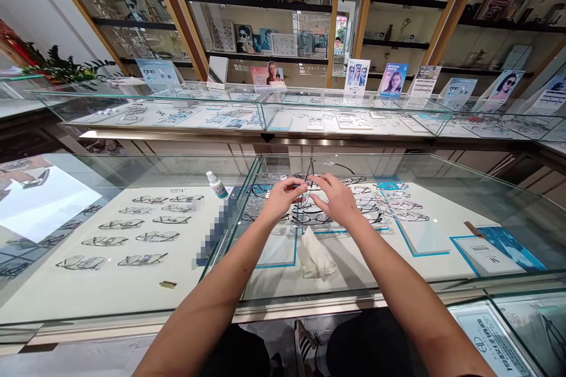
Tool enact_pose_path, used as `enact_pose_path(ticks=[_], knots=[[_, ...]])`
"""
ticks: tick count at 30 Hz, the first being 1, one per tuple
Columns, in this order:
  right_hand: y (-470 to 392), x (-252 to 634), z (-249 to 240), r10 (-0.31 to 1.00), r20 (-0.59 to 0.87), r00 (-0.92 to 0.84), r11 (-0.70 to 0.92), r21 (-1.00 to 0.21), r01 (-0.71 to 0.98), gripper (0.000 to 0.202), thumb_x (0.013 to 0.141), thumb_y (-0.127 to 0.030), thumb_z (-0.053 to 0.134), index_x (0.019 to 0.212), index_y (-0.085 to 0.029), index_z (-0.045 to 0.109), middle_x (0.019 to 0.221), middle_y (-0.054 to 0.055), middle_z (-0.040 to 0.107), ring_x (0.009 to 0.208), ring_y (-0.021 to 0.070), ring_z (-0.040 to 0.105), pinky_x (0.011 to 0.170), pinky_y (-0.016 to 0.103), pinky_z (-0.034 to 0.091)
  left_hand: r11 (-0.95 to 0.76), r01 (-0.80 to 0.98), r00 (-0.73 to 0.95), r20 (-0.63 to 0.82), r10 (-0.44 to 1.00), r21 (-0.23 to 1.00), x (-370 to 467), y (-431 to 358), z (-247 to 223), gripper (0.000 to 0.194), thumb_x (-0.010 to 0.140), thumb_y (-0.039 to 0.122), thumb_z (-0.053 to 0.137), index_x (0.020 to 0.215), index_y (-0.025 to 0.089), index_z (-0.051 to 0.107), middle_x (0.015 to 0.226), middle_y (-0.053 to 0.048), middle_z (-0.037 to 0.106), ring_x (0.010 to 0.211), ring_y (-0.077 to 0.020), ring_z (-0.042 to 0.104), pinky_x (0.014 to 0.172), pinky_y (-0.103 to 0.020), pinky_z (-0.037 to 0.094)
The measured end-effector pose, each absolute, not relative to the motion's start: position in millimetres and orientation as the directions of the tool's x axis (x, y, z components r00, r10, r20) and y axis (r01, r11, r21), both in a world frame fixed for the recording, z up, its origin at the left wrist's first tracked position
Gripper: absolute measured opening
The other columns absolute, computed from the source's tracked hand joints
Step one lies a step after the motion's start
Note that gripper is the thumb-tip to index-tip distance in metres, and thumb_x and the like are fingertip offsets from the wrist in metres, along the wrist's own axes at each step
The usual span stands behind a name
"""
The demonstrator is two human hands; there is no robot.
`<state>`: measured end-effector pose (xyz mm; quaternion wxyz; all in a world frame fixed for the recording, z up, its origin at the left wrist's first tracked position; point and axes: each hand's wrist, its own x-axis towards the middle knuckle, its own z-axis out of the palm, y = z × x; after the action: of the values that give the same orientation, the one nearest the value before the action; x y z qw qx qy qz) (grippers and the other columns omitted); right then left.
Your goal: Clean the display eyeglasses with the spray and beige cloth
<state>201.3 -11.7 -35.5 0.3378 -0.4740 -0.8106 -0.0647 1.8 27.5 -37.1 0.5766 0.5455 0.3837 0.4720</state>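
A pair of dark, thin-rimmed eyeglasses (311, 169) is raised above the glass counter, one temple arm reaching out to the right. My left hand (283, 199) pinches it between thumb and fingers. From the other side my right hand (335, 197) comes up to it, thumb and forefinger apart, the fingertips at the frame; whether they press on it is hard to see. Below both hands lies a crumpled off-white cloth (316, 254) on the counter. Rows of other glasses (363, 218) show behind and beneath the hands.
A white spray bottle (216, 185) stands left of my hands. Several pairs of glasses (152, 236) lie in rows at the left. A small brass-coloured piece (168, 285) is near the front. Across the aisle runs another glass showcase (265, 112) with upright cards.
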Motion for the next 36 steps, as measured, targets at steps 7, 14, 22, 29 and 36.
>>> enact_pose_path(ticks=[7,14,22,29,36], knots=[[-7.0,204.4,-38.5,0.726,0.592,-0.350,0.558,-0.210,0.803,0.050,0.100,-0.038,0.064,0.148,-0.028,0.054,0.126,0.012,0.067,0.114,0.0299,0.066,0.090,0.041,0.056,-0.057,-0.130,0.281,0.092,0.955,0.990,0.3,28.9,-39.4,0.045,0.064,0.055,0.093,0.089,0.021,0.078,0.092,-0.004,0.069,0.088,-0.0186,0.064,0.078,-0.036,0.064],[-6.8,206.3,-36.2,0.727,0.599,-0.335,0.563,-0.240,0.791,0.046,0.100,-0.040,0.065,0.143,-0.025,0.057,0.129,0.013,0.067,0.114,0.0301,0.067,0.093,0.042,0.056,-0.056,-0.139,0.272,0.093,0.958,0.989,1.0,28.6,-39.1,0.047,0.065,0.056,0.092,0.090,0.020,0.078,0.091,-0.004,0.071,0.090,-0.0202,0.066,0.078,-0.037,0.063],[-7.0,208.3,-34.0,0.734,0.607,-0.304,0.540,-0.250,0.804,0.043,0.100,-0.043,0.065,0.139,-0.026,0.059,0.130,0.012,0.068,0.114,0.0308,0.068,0.090,0.043,0.056,-0.066,-0.133,0.227,0.095,0.969,0.989,0.1,27.8,-36.6,0.049,0.066,0.059,0.091,0.091,0.019,0.077,0.093,-0.004,0.071,0.093,-0.0198,0.065,0.080,-0.036,0.064],[-7.3,208.5,-33.9,0.730,0.620,-0.287,0.533,-0.255,0.807,0.041,0.100,-0.042,0.065,0.138,-0.027,0.060,0.131,0.012,0.068,0.116,0.0314,0.067,0.093,0.044,0.055,-0.082,-0.150,0.199,0.111,0.974,0.985,1.1,27.8,-37.7,0.048,0.066,0.058,0.091,0.090,0.019,0.077,0.096,-0.005,0.071,0.096,-0.0204,0.065,0.080,-0.036,0.064],[-5.8,209.1,-35.8,0.741,0.621,-0.256,0.506,-0.265,0.821,0.042,0.098,-0.043,0.067,0.136,-0.026,0.062,0.131,0.012,0.067,0.115,0.0315,0.067,0.092,0.045,0.055,-0.080,-0.142,0.199,0.108,0.974,0.987,1.0,27.8,-37.8,0.048,0.067,0.058,0.090,0.092,0.020,0.077,0.098,-0.005,0.072,0.097,-0.0208,0.065,0.081,-0.036,0.064]])
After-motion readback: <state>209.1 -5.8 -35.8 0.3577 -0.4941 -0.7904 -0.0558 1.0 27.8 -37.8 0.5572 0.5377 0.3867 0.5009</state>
